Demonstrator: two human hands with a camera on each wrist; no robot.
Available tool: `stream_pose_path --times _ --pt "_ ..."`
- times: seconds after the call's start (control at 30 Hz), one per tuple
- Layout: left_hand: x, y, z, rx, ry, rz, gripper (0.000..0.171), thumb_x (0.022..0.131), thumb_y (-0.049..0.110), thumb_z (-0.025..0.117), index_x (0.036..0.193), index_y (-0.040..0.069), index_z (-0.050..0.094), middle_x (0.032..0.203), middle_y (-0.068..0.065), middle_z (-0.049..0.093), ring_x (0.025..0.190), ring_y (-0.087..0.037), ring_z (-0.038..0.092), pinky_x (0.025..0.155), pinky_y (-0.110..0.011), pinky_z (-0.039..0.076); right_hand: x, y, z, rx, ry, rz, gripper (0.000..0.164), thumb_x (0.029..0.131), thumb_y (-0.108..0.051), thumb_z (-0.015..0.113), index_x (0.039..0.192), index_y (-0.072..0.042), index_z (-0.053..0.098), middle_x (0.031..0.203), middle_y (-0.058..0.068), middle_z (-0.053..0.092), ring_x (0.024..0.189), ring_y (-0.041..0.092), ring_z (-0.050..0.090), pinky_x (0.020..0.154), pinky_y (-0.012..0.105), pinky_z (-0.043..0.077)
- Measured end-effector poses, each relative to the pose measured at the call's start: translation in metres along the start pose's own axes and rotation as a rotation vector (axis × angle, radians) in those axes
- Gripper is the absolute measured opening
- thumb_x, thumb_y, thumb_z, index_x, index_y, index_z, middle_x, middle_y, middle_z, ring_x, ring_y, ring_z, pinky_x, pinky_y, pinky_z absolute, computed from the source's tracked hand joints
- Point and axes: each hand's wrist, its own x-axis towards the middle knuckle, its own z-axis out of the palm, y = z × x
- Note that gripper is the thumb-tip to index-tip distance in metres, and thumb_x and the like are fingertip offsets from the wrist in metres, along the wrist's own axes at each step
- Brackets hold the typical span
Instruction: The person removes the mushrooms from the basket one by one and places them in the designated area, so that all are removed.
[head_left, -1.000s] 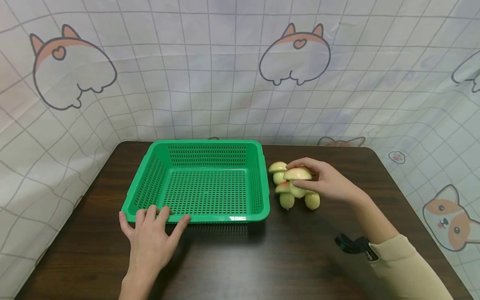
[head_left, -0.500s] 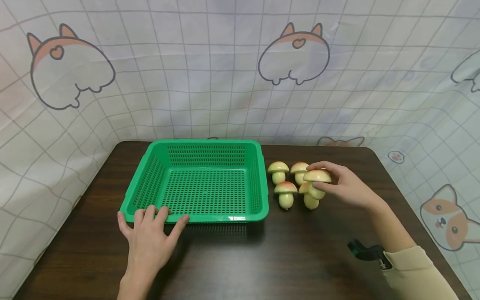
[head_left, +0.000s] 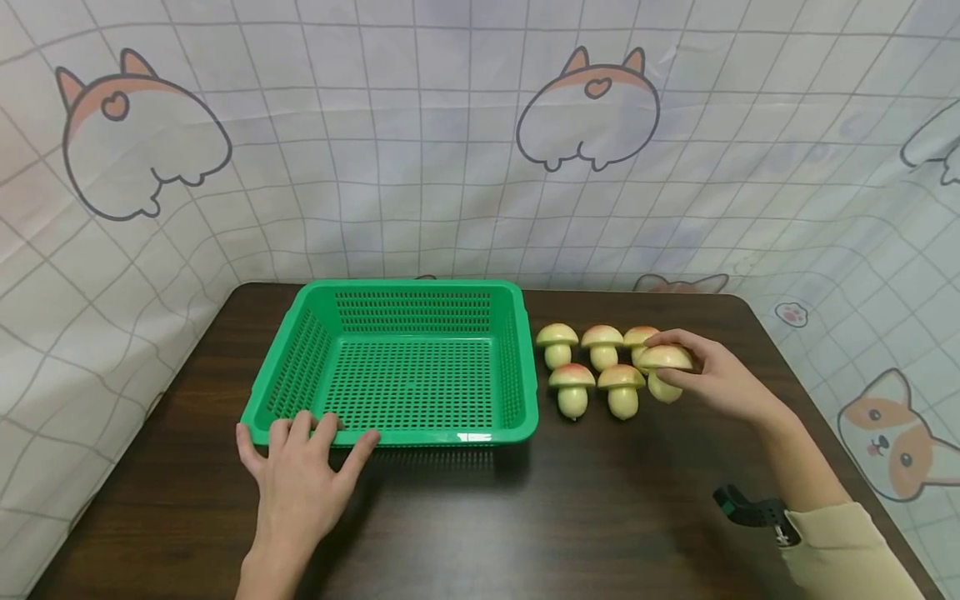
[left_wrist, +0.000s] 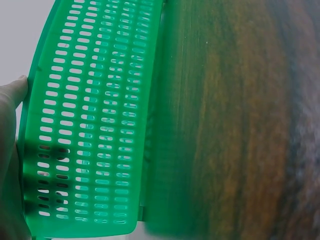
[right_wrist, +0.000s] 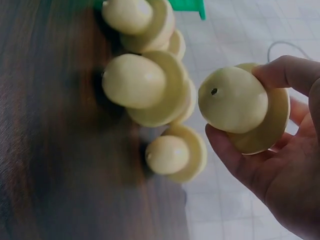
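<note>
In the head view my left hand (head_left: 300, 479) rests at the near rim of the green plastic basket (head_left: 427, 437), fingers hooked over it. Dark finger shapes show through the slotted wall in the left wrist view. My right hand (head_left: 723, 379) grips a toy mushroom (head_left: 667, 358) by its cap, held between thumb and fingers above the table. Its stem end, with a small dark spot, faces the camera in the right wrist view. Several similar mushrooms stand in two rows right of the basket, among them a front one with a red-tinged cap (head_left: 573, 392).
The dark wooden table (head_left: 465, 525) extends in front of the basket and to its right. A white fabric with a grid and cartoon dogs (head_left: 450, 167) hangs behind and at the sides. A black strap mount (head_left: 750, 510) sits at the right wrist.
My right hand has moved to the right with the mushroom in its grip, uncovering mushrooms it had hidden. The left hand and the basket stay in place.
</note>
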Motion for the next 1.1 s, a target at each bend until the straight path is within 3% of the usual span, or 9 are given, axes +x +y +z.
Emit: stream_pose_path --times 0.23,0.6,0.77,0.97,1.1 --pt "0.003 0.001 0.000 -0.003 -0.004 0.007 0.051 0.093 0.057 0.067 0.097 0.006 0.068 0.096 -0.014 0.060 0.101 -0.045 0.048 0.107 -0.079 -0.004 -0.006 0.016 -0.002 -0.002 0.019 0.079 0.043 0.102 -0.018 0.067 0.140 -0.003 0.053 0.123 0.018 0.059 0.096 0.018 0.060 0.075 0.031 0.054" --pt "0.000 0.001 -0.001 -0.001 0.013 0.011 0.050 0.094 0.057 0.066 0.095 0.007 0.067 0.094 -0.013 0.059 0.099 -0.044 0.048 0.106 -0.080 -0.002 -0.006 0.039 -0.001 -0.046 0.034 0.111 0.046 0.100 -0.019 0.071 0.138 0.000 0.055 0.121 0.018 0.062 0.094 0.013 0.058 0.074 0.026 0.051" --pt "0.002 0.001 0.000 -0.002 0.022 0.017 0.050 0.094 0.057 0.066 0.093 0.007 0.066 0.093 -0.013 0.059 0.099 -0.044 0.049 0.106 -0.080 -0.002 -0.007 0.046 0.001 -0.085 0.046 0.107 0.050 0.098 -0.020 0.073 0.140 -0.002 0.054 0.130 0.018 0.060 0.102 0.013 0.057 0.078 0.023 0.048" --pt "0.002 0.000 0.000 -0.006 0.019 0.014 0.049 0.093 0.056 0.067 0.093 0.007 0.066 0.092 -0.013 0.059 0.098 -0.044 0.049 0.106 -0.080 -0.003 -0.006 0.050 0.004 -0.149 0.023 0.132 0.054 0.098 -0.024 0.074 0.142 -0.005 0.052 0.135 0.018 0.059 0.115 0.027 0.057 0.081 0.036 0.048" --pt "0.001 0.000 0.000 -0.008 0.015 0.011 0.048 0.093 0.056 0.067 0.093 0.007 0.066 0.092 -0.013 0.060 0.098 -0.044 0.049 0.106 -0.080 -0.002 -0.008 0.051 0.006 -0.160 0.023 0.160 0.052 0.098 -0.028 0.074 0.140 -0.006 0.054 0.131 0.017 0.062 0.115 0.032 0.058 0.082 0.042 0.049"
